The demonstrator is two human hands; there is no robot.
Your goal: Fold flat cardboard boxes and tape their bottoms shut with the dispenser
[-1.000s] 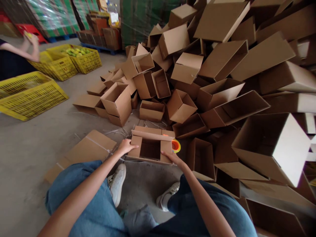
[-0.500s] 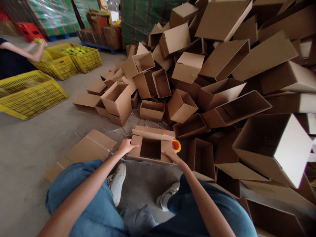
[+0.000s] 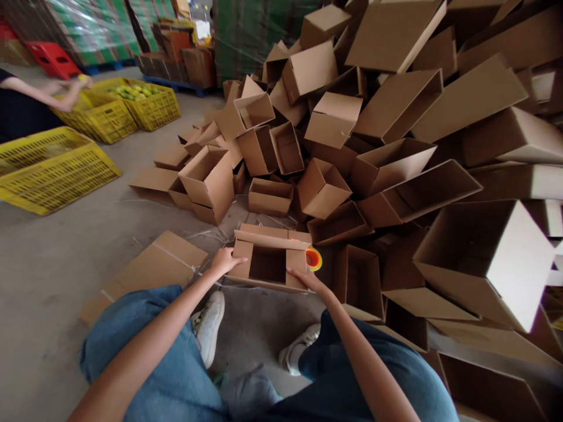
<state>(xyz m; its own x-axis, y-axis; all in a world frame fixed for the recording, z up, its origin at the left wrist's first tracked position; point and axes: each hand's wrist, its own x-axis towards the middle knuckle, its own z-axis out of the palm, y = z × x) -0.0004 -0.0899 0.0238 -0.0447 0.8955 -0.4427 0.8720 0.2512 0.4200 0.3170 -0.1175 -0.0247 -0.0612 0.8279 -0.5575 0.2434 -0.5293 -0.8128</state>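
A cardboard box [image 3: 269,237] rests on the floor in front of my feet, its two short end flaps folded inward and a dark gap between them. My left hand [image 3: 226,261] grips the box's left end, thumb lying on the left flap. On the opposite end, my right hand [image 3: 306,278] holds the right flap and side, with its thumb on top. The long far flap stands partly raised. Just right of the box sits a tape roll [image 3: 314,259] with an orange core and yellow rim, partly hidden by the box.
A heap of open cardboard boxes [image 3: 334,117] rises ahead and to the right. Flattened cardboard bound with strap [image 3: 165,261] lies at left. Yellow crates [image 3: 57,170], one with green-yellow fruit [image 3: 134,91], stand farther left, where another person's arm [image 3: 57,97] reaches over a crate.
My hands and the box stay in place. At far left, the other person's hand has moved slightly right with a small yellowish thing in it.
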